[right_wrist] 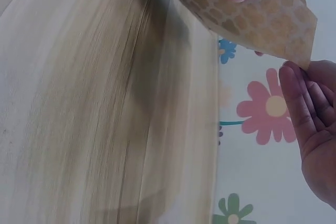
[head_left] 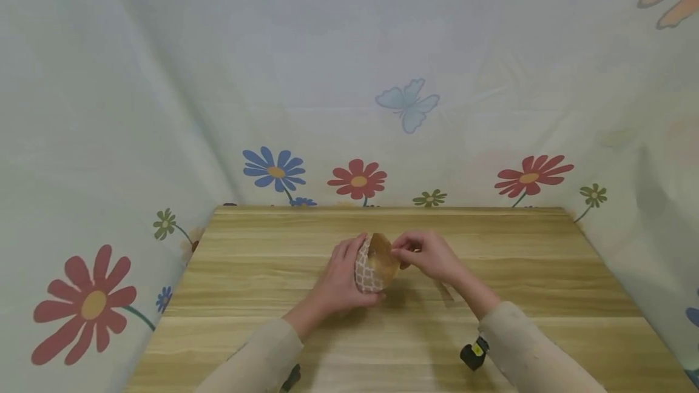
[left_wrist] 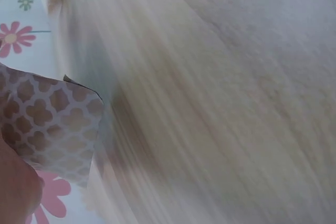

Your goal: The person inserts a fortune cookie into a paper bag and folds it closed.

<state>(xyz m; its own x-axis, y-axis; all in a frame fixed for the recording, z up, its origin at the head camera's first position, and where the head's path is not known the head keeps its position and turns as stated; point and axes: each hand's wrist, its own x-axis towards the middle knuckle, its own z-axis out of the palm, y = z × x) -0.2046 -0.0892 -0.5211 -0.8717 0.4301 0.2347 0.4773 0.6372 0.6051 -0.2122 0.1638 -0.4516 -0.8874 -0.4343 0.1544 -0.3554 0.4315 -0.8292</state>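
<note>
A small brown paper bag (head_left: 370, 272) with a pale lattice print is held up over the middle of the wooden table, its plain brown inside facing the right hand. My left hand (head_left: 344, 278) grips its left side, fingers behind and thumb below. My right hand (head_left: 431, 253) pinches the right edge of the paper between thumb and fingers. In the right wrist view, those fingertips meet at a corner of the bag (right_wrist: 262, 22), and a left fingertip presses its printed face. The left wrist view catches the printed side (left_wrist: 52, 124) beside part of the left hand (left_wrist: 18, 187).
The wood-grain table (head_left: 262, 229) spreads around both hands. A white cloth with printed flowers and butterflies (head_left: 317, 77) hangs behind it and along the sides. A black wrist device (head_left: 474, 353) sits by the right sleeve.
</note>
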